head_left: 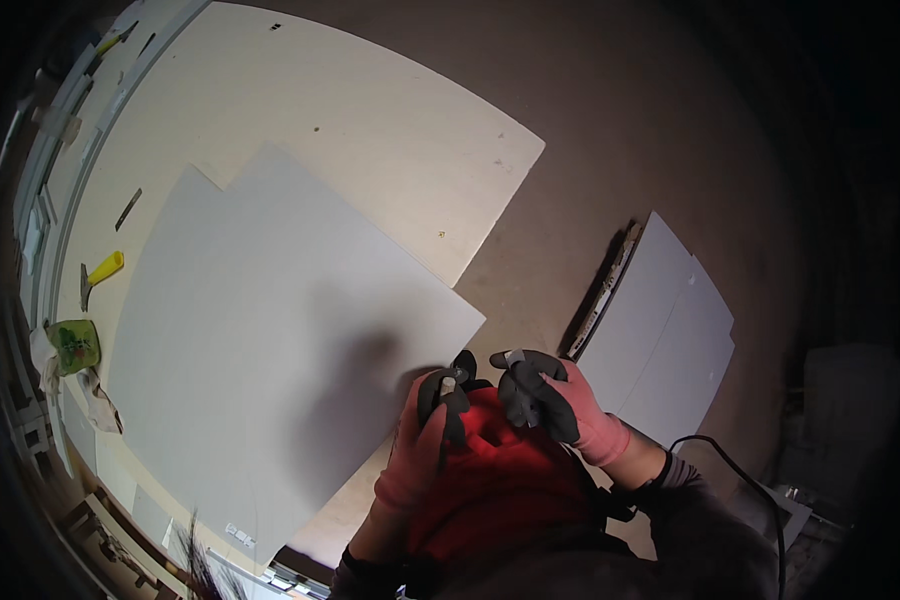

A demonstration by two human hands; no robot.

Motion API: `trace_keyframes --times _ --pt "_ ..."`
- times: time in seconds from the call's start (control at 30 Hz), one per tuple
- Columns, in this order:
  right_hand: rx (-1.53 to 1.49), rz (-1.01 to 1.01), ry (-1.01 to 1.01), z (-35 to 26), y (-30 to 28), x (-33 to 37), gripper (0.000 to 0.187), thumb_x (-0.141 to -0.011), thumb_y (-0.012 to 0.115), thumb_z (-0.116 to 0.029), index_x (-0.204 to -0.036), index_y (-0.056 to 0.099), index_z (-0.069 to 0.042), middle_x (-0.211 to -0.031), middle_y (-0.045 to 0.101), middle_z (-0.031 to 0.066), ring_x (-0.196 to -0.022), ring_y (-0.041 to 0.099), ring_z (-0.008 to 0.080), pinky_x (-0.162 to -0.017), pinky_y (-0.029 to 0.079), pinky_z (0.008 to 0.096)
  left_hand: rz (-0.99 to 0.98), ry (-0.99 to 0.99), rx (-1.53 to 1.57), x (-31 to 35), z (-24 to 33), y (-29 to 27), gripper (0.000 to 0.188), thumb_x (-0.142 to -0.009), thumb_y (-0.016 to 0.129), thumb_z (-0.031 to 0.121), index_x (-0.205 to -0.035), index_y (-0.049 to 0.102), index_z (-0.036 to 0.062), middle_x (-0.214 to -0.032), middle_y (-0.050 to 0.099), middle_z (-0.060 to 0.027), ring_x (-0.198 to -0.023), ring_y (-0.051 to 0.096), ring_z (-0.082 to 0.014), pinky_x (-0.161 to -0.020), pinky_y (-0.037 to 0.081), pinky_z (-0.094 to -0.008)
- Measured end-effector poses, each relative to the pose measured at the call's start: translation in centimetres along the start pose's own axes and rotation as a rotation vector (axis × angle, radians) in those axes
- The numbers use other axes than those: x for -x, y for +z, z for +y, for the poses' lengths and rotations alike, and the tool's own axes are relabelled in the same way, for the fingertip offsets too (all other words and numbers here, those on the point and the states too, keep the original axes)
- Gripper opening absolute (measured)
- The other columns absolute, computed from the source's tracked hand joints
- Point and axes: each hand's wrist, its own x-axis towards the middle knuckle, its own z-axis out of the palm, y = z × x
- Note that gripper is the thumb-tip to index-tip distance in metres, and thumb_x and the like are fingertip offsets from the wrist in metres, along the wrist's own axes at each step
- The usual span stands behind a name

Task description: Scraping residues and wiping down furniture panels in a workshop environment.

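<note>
Pinching a small pale piece (448, 383) in curled fingers, the gloved left hand (432, 430) is hovering beside the right hand (550, 405), itself gripping a small grey bit (515, 358), above the white panel's (270, 340) corner on the desk (390, 120).

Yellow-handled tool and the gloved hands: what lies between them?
In the head view, only the large grey panel lies between the yellow-handled tool and the left hand and right hand.
</note>
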Motion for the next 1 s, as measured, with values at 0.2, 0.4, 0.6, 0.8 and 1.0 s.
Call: trace_keyframes --times 0.2,0.4,0.6,0.8,1.0 --pt "-0.055 -0.064 -0.06 2.9 -5.7 0.6 0.036 -0.089 0.05 -0.013 -0.121 0.05 0.005 -0.09 0.062 0.0059 -0.076 0.056 0.0103 -0.07 0.045 0.0237 -0.222 -0.108 0.013 -1.6 -4.0 3.8 0.036 -0.089 0.042 0.011 -0.122 0.044 -0.0035 -0.114 0.053 -0.0135 -0.103 0.052 -0.0205 -0.09 0.041 -0.0318" --pt "0.108 0.041 -0.183 7.5 -9.6 -0.3 0.036 -0.084 0.048 -0.005 -0.119 0.052 0.004 -0.09 0.063 0.0072 -0.079 0.055 0.0109 -0.077 0.045 0.0255 -0.246 0.012 -0.043 -2.7 -9.4 6.1 0.038 -0.088 0.046 0.018 -0.117 0.046 -0.0059 -0.11 0.053 -0.0177 -0.1 0.054 -0.0264 -0.089 0.042 -0.0334" --pt "0.774 0.011 -0.524 7.2 -11.1 -0.4 0.038 -0.075 0.057 -0.005 -0.112 0.055 0.0 -0.092 0.061 0.0109 -0.075 0.059 0.0216 -0.067 0.048 0.03 -0.269 0.107 -0.205 -2.9 -11.3 6.6 0.037 -0.078 0.057 0.015 -0.111 0.053 -0.0014 -0.101 0.055 -0.0171 -0.085 0.058 -0.0295 -0.075 0.047 -0.0364" --pt "1.349 -0.098 -0.774 6.6 -11.5 -0.5 0.037 -0.07 0.067 -0.016 -0.105 0.057 -0.007 -0.096 0.058 0.0073 -0.077 0.06 0.0242 -0.064 0.049 0.0352 -0.262 0.269 -0.375 -2.3 -12.4 6.1 0.046 -0.063 0.069 0.01 -0.108 0.057 0.0044 -0.099 0.057 -0.0131 -0.077 0.057 -0.03 -0.067 0.047 -0.0376" --pt "1.474 -0.174 -0.794 6.6 -11.9 -0.4 0.034 -0.071 0.065 -0.02 -0.103 0.058 -0.009 -0.098 0.058 0.0064 -0.077 0.059 0.0216 -0.061 0.048 0.0325 -0.193 0.273 -0.374 -1.4 -13.8 6.7 0.052 -0.056 0.073 0.012 -0.105 0.059 0.0053 -0.1 0.058 -0.0121 -0.078 0.057 -0.0299 -0.067 0.047 -0.0377"
